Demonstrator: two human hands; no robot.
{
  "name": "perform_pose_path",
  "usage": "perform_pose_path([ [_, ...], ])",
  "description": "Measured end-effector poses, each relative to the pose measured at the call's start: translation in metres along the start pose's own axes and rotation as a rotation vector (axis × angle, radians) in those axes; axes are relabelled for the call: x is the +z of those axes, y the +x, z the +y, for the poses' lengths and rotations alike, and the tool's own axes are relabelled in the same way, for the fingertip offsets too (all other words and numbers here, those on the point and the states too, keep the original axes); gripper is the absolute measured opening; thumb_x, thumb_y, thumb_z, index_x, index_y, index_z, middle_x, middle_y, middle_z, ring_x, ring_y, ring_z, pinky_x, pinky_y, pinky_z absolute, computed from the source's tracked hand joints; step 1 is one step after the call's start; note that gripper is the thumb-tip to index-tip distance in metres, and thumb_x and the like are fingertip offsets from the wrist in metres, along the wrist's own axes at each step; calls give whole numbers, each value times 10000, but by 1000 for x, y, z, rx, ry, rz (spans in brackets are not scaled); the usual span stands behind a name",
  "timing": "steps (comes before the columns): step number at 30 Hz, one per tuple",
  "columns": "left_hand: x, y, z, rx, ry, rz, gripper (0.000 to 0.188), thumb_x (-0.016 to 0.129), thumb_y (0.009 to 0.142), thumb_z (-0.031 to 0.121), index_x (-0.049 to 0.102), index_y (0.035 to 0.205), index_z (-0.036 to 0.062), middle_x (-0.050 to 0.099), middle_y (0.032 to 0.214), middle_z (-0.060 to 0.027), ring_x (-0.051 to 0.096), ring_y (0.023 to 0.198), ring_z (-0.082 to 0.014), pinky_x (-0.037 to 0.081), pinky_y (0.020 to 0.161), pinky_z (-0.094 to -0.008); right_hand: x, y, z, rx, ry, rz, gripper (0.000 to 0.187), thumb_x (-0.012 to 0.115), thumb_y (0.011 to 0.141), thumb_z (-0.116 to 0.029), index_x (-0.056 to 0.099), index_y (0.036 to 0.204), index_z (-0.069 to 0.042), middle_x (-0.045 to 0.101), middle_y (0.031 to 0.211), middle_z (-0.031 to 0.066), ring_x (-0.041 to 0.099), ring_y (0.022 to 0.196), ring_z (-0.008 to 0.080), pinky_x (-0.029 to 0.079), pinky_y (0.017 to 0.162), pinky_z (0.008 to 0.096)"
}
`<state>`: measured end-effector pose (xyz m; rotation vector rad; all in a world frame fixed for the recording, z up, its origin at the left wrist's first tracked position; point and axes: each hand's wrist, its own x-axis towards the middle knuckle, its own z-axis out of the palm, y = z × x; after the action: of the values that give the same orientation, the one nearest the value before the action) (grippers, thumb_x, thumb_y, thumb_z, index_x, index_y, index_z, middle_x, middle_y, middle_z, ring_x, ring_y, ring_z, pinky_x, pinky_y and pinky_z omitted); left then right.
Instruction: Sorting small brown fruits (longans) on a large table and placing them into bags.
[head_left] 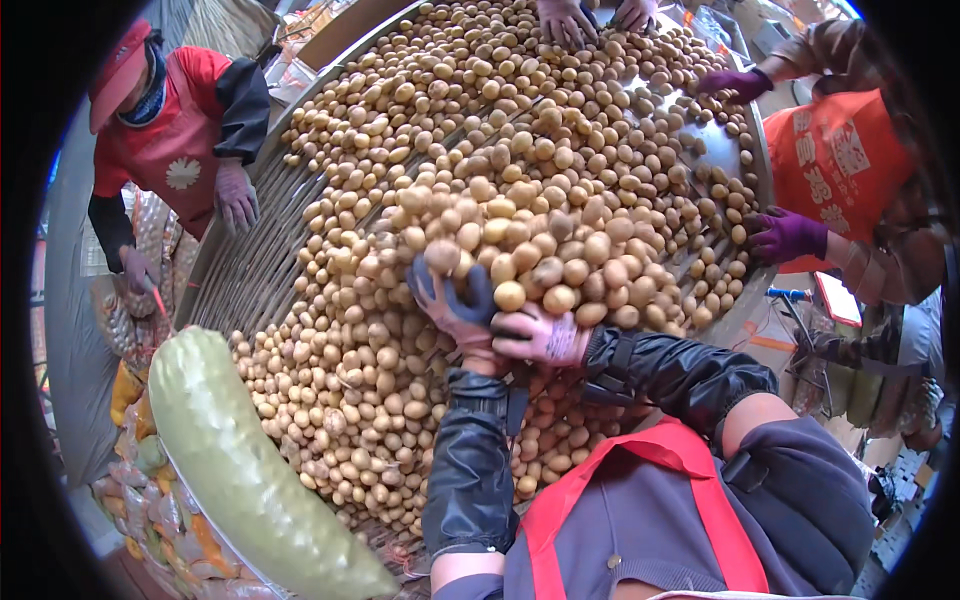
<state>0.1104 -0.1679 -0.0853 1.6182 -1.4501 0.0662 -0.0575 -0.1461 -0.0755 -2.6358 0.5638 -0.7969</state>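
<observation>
Gloved hands (452, 303) (545, 336) amid rounded potatoes (375, 345)

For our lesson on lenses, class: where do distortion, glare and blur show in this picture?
Head view throughout: a black fisheye border; the table's rim curves; pale glare on a bare metal patch; sheen on the dark sleeves; potatoes beyond the left hand look slightly blurred, perhaps by motion.

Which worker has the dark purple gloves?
The co-worker on the right in the orange apron: both gloves are dark purple, while other gloves around the potatoes show paler pink.
</observation>
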Motion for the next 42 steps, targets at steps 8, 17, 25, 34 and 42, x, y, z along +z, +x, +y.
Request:
perform_pose_path([
  [8, 151, 112, 57, -41, 95, -248, 381, 711, 792, 502, 761, 1085, 263, 512, 1421, -128, 452, 1300, -402, 323, 1073, -617, -86, 23, 133, 314, -41, 182, 423, 692, 672, -102, 621, 1088, -120, 558, 1177, 128, 592, 1009, 351, 521, 792, 444],
  [17, 257, 165, 63, 47, 384, -469, 505, 596, 843, 653, 656, 1264, 381, 488, 1463, -111, 393, 1376, -397, 203, 1070, -701, -102, 32, 241, 561, -76, 366, 396, 650, 675, 8, 607, 1059, -81, 571, 1177, 174, 568, 1106, 405, 503, 893, 462],
  [25, 176, 140, 56, 300, 369, -751, 626, 735, 772, 482, 557, 1367, 399, 419, 1481, -119, 288, 1414, -422, 233, 1142, -619, -98, 4, 249, 757, -358, 253, 349, 595, 776, -2, 623, 1107, -111, 541, 1237, 164, 554, 1135, 382, 503, 901, 450],
  [34, 81, 58, 69, 230, 429, -954, 427, 620, 883, 478, 634, 1285, 336, 395, 1514, -108, 308, 1418, -359, 234, 1112, -637, -73, -26, 153, 814, -163, 290, 320, 606, 794, -19, 627, 1108, -82, 584, 1159, 156, 591, 1078, 365, 509, 907, 433],
  [42, -10, -25, 67, 193, 393, -909, 497, 617, 874, 495, 604, 1339, 322, 399, 1528, -103, 256, 1472, -335, 163, 1169, -617, -115, -90, 27, 633, -190, 500, 440, 633, 822, -10, 618, 1247, -124, 596, 1278, 140, 562, 1214, 331, 355, 1109, 520],
])
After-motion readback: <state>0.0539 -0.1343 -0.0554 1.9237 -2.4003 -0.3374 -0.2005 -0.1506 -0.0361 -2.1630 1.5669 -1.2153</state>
